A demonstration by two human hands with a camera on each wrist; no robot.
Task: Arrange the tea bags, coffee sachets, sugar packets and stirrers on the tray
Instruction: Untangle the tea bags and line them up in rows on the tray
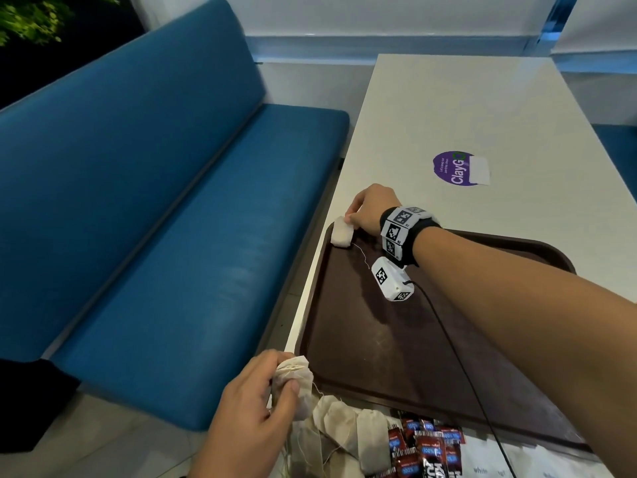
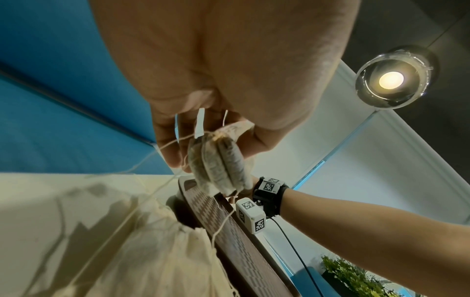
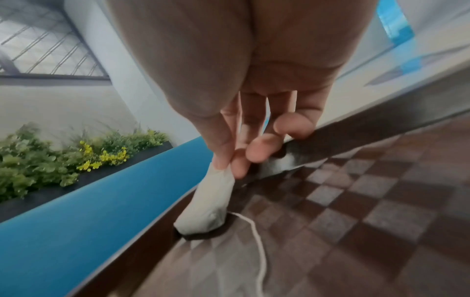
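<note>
A dark brown tray [image 1: 396, 343] lies on the white table [image 1: 482, 108]. My right hand [image 1: 358, 217] reaches to its far left corner and pinches the top of a white tea bag [image 1: 341, 232], whose lower end rests on the tray [image 3: 356, 201]; its string trails behind. In the right wrist view thumb and forefinger hold that tea bag [image 3: 211, 199]. My left hand [image 1: 275, 388] grips a small bunch of tea bags [image 1: 293, 377] at the tray's near left corner, seen edge-on as the bunch [image 2: 218, 166] in the left wrist view. More tea bags [image 1: 348, 429] and red coffee sachets [image 1: 420, 446] lie in front of the tray.
A blue bench seat [image 1: 172, 236] runs along the table's left side. A purple round sticker [image 1: 455, 169] marks the table beyond the tray. A black cable [image 1: 458, 360] from my right wrist camera crosses the tray. Plants [image 3: 63, 160] stand behind the bench.
</note>
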